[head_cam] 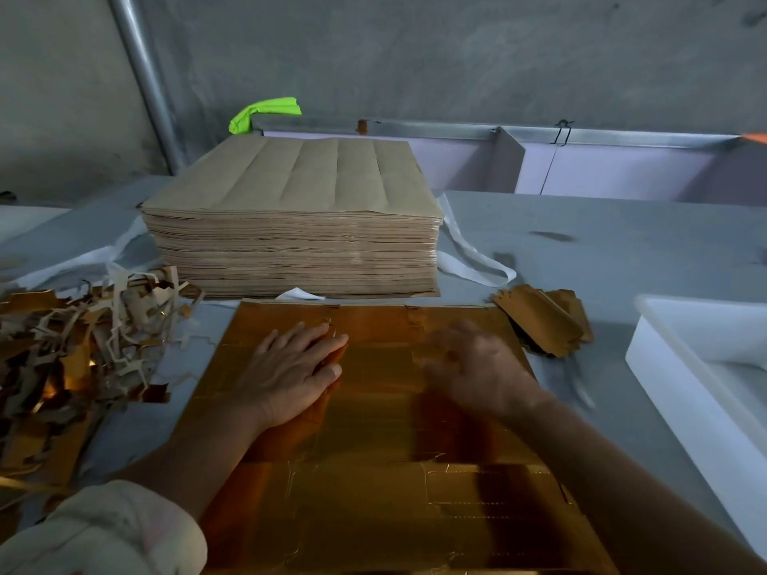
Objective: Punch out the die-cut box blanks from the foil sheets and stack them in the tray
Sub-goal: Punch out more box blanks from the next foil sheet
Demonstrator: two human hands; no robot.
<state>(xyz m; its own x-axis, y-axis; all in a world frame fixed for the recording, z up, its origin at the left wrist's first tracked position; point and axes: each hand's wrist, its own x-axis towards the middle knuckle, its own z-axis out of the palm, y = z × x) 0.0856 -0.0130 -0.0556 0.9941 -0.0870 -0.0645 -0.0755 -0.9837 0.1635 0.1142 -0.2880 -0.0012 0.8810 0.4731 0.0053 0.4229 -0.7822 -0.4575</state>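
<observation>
A gold foil sheet [373, 491] with die-cut outlines lies flat on the grey table in front of me. My left hand [292, 373] presses flat on its upper left part, fingers straight and spread. My right hand [477, 367] hovers or rests over the sheet's upper right part; it is blurred, with fingers extended. A small pile of punched gold blanks [543, 321] lies just right of the sheet. The white tray [664, 367] stands at the right edge.
A tall stack of brown-backed sheets [290, 226] stands behind the foil sheet. A heap of gold and brown scrap strips [74, 359] fills the left. White straps [469, 259] trail from under the stack. A metal-edged partition [510, 159] and a green object [265, 112] stand at the back.
</observation>
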